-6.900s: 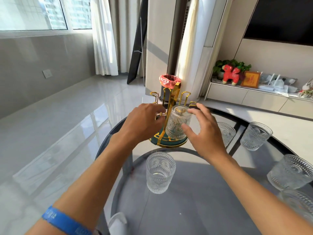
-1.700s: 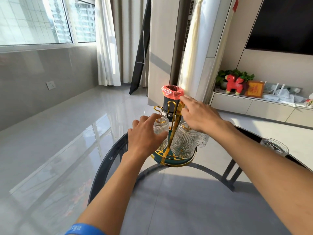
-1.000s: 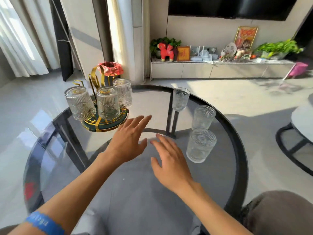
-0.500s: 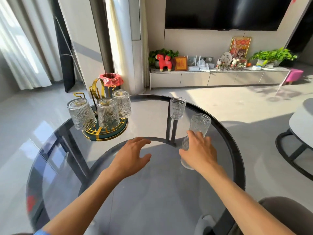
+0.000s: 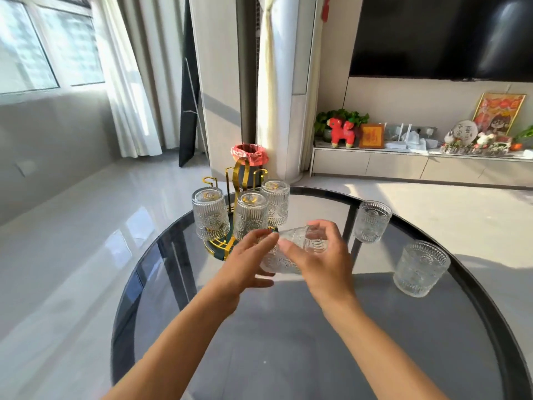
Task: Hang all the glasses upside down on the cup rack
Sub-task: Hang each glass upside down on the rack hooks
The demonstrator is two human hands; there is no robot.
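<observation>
A gold cup rack (image 5: 241, 174) on a green round base stands at the far left of the round glass table (image 5: 288, 342). Three ribbed glasses hang upside down on it: left (image 5: 210, 212), middle (image 5: 250, 215), right (image 5: 275, 202). Just in front of the rack, both hands hold a fourth ribbed glass (image 5: 291, 252) tilted above the table. My right hand (image 5: 320, 264) grips it from the right and above. My left hand (image 5: 248, 264) touches it from the left. Two more glasses stand upright at the right: one far (image 5: 372, 221), one near (image 5: 421, 267).
A bin with a pink liner (image 5: 249, 154) stands on the floor behind the rack. The table's dark rim (image 5: 496, 321) curves along the right. A low TV cabinet (image 5: 403, 163) with ornaments runs along the back wall.
My right hand has lifted a glass off the right side of the table and carried it left toward the rack, tilting it. My left hand has come up to meet it.
</observation>
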